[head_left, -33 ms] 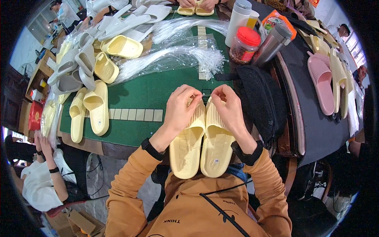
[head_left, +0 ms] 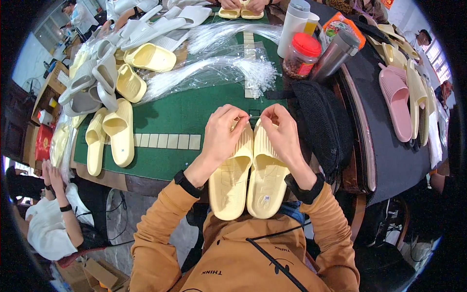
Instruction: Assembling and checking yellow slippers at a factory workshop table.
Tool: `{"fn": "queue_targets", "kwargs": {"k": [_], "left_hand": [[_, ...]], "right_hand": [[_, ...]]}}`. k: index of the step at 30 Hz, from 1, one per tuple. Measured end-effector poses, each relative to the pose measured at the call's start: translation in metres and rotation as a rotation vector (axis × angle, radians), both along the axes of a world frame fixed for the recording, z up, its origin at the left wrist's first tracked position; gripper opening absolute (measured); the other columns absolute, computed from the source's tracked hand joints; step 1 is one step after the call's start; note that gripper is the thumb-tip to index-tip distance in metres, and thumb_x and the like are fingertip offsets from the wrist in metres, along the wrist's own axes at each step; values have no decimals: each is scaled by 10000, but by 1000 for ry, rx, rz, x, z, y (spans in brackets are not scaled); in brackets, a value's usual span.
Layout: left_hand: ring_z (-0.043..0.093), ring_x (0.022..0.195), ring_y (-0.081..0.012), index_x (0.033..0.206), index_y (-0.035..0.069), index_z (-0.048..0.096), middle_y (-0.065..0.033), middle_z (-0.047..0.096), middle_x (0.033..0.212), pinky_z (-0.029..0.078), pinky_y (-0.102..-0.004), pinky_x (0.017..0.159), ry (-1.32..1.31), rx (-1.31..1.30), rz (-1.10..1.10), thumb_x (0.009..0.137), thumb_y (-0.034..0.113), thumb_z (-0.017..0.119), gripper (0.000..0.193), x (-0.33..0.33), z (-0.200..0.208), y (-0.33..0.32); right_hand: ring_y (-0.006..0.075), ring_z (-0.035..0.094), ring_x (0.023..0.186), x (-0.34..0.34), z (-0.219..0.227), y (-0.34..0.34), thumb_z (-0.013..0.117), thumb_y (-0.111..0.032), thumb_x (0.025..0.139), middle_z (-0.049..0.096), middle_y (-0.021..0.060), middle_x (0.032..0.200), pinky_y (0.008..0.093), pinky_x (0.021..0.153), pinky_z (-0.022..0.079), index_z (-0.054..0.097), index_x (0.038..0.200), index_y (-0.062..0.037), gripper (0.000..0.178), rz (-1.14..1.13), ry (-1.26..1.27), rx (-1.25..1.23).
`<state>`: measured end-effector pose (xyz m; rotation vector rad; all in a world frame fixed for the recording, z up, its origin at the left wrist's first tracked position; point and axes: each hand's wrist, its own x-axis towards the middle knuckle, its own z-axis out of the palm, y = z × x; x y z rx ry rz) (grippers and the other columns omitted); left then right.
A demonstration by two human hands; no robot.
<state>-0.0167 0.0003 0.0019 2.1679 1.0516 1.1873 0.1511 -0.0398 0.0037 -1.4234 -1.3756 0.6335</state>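
Observation:
A pair of pale yellow slide sandals (head_left: 226, 187) lies side by side at the table's near edge, toes away from me and heels close to my body. Over the toe of the left sandal, my left hand (head_left: 224, 130) is closed, thumb and forefinger pinching a thin white plastic tie (head_left: 255, 117). My right hand (head_left: 281, 132) pinches the same tie from the other side, above the right sandal's toe. The tie spans the small gap between my fingertips. Whether it passes through the sandals is hidden by my fingers.
Beyond my hands lies a bundle of clear plastic ties (head_left: 209, 73) on the green mat (head_left: 165, 117). Yellow slides (head_left: 118, 131) and grey slides (head_left: 95, 80) are at left. A black bag (head_left: 321, 126), red-lidded jar (head_left: 302, 56) and steel flask (head_left: 335, 56) stand right. Co-workers sit around.

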Motion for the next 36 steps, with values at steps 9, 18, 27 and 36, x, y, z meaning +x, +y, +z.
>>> {"fn": "queue_targets", "kwargs": {"k": [9,18,27,36], "left_hand": [[607,875,-301,890,33,675,-99,652,864,459,-399,791,126,134,-43,847,81,680,65,0,4,-1],[605,858,-300,884,27,668,-95,652,855,457,-397,780,103,86,0,852,80,677,63,1,3,0],[596,831,-276,883,51,659,-68,639,820,440,-401,783,62,49,10,854,100,667,58,3,1,-1],[596,848,-282,892,50,657,-74,650,848,438,-405,782,105,42,-31,856,91,654,54,2,-1,0]], "right_hand": [[259,625,811,-6,5,-2,619,-49,861,596,132,865,354,737,500,588,898,16,82,97,-94,45],[233,635,835,-4,-1,0,627,-29,871,608,121,874,338,772,510,609,926,19,75,10,-50,57],[264,622,820,-3,-2,-1,634,-35,876,597,128,883,356,749,499,605,934,9,78,-33,-80,64],[249,616,838,-4,-3,0,631,-76,891,591,117,895,362,753,490,602,929,-9,82,14,-102,100]]}}
